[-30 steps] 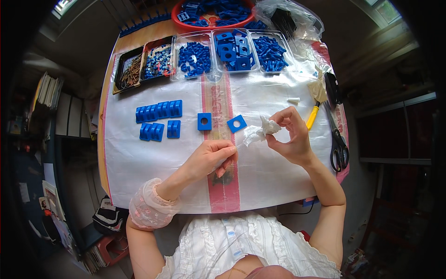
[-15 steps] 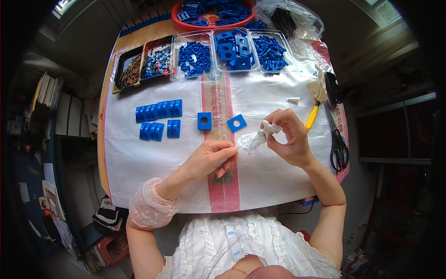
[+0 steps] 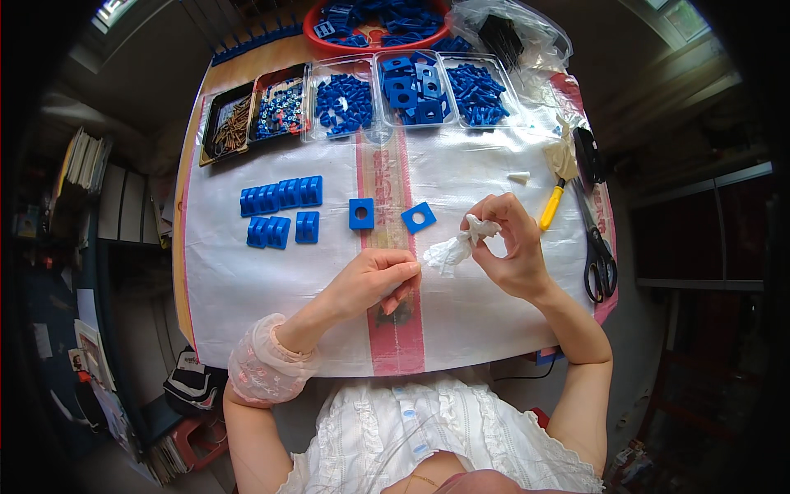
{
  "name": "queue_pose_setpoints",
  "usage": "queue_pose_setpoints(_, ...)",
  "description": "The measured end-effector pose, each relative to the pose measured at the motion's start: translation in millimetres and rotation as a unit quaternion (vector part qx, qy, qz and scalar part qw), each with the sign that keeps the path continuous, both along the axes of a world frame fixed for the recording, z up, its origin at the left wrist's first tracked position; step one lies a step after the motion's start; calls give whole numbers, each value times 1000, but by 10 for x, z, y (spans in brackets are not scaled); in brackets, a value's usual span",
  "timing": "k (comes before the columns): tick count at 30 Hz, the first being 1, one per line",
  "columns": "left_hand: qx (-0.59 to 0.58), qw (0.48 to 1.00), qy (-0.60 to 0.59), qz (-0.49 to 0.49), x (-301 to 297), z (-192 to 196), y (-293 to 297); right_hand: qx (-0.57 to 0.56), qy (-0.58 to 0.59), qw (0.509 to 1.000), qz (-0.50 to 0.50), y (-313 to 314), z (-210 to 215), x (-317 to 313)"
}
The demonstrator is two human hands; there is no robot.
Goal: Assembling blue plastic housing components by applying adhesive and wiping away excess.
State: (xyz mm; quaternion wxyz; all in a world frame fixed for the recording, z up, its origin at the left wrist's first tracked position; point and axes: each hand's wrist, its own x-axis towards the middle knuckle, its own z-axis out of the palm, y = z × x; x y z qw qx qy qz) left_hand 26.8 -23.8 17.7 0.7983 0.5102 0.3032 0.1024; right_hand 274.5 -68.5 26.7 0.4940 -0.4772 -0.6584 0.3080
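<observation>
Between thumb and fingers of my right hand (image 3: 508, 251) is a crumpled white tissue (image 3: 449, 253), its loose end hanging toward my left hand. My left hand (image 3: 380, 281) is closed in a pinch beside that end; whatever its fingertips hold is too small to make out. Just beyond the hands lie two blue square pieces with round holes, one upright to the table edge (image 3: 360, 214) and one turned askew (image 3: 419, 218). Farther left, several blue curved blocks (image 3: 280, 194) stand in two rows, with a single blue block (image 3: 307, 228) ending the nearer row.
Along the back stand a tray of brass-coloured screws (image 3: 230, 123), a tray of small nuts (image 3: 281, 111) and clear boxes of blue parts (image 3: 344, 103). Behind is a red basin (image 3: 378, 41). At right lie a yellow-handled tool (image 3: 552, 206), black scissors (image 3: 601, 267) and a small white cone (image 3: 519, 177).
The tissue's loose end has drawn slightly right, away from my left fingertips, and looks more bunched. Both hands stay almost in place.
</observation>
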Motion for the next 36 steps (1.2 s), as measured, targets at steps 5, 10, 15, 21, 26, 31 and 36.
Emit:
queue_pose_setpoints(5, 2, 1000, 9, 5, 5, 5, -4, 11, 16, 1000, 2, 18, 15, -17)
queue_pose_setpoints(10, -17, 1000, 14, 17, -2, 9, 3, 10, 1, 1000, -4, 24, 103, 101)
queue_pose_setpoints(15, -33, 999, 6, 31, -21, 8, 31, 10, 27, 999, -29, 68, 123, 214)
queue_pose_setpoints(21, -65, 996, -8, 55, -37, 32, 59, -79, -130, 988, -9, 147, 218, 367)
queue_pose_setpoints(26, -71, 996, -17, 59, -40, 38, 65, -119, -276, 954, 2, 161, 161, 349)
queue_pose_setpoints(31, -76, 995, -14, 62, -32, 43, 68, -10, -253, 962, -101, 175, 214, 296)
queue_pose_setpoints(36, -73, 995, -18, 67, -46, 30, 70, -134, -294, 942, -91, 82, 323, 348)
